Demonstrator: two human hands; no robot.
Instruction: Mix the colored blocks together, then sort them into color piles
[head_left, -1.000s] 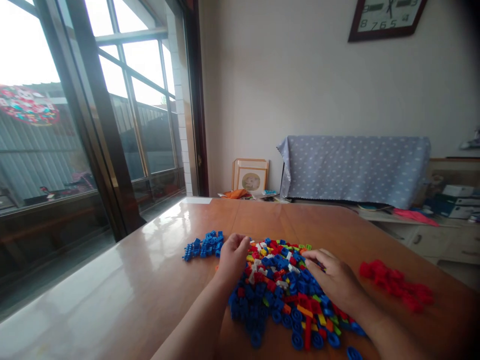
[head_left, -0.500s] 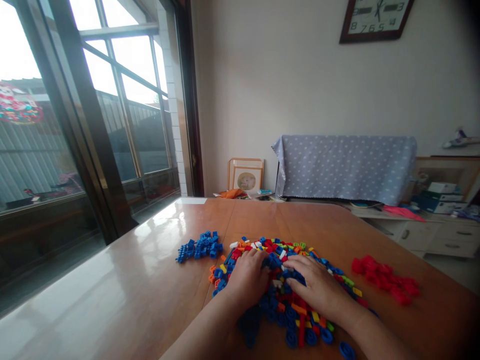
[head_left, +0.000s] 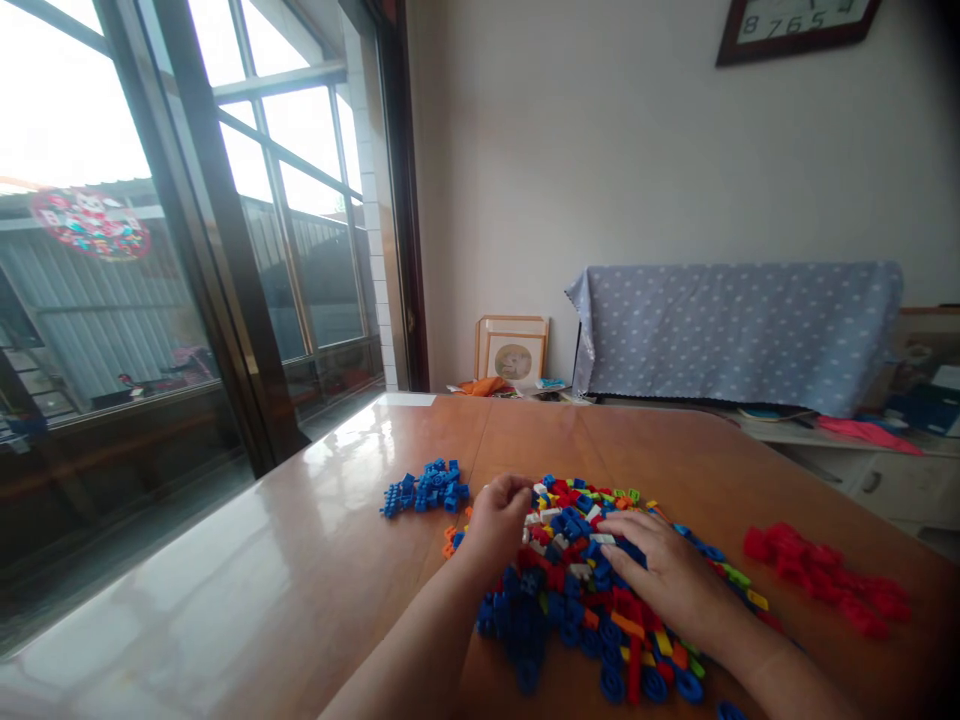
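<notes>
Left hand (head_left: 499, 520) and right hand (head_left: 667, 575) rest on mixed brick pile (head_left: 559, 590).

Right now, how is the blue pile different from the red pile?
The blue pile is all blue; the red pile all red. The blue pile lies left of the mixed heap, near the left hand; the red pile lies right. The blue pile is bunched; the red pile is strung out. Both rest on the table.

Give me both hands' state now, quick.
Left hand: curled at edge of the brick pile; contents cannot be told.
Right hand: open, flat on the pile.
</notes>
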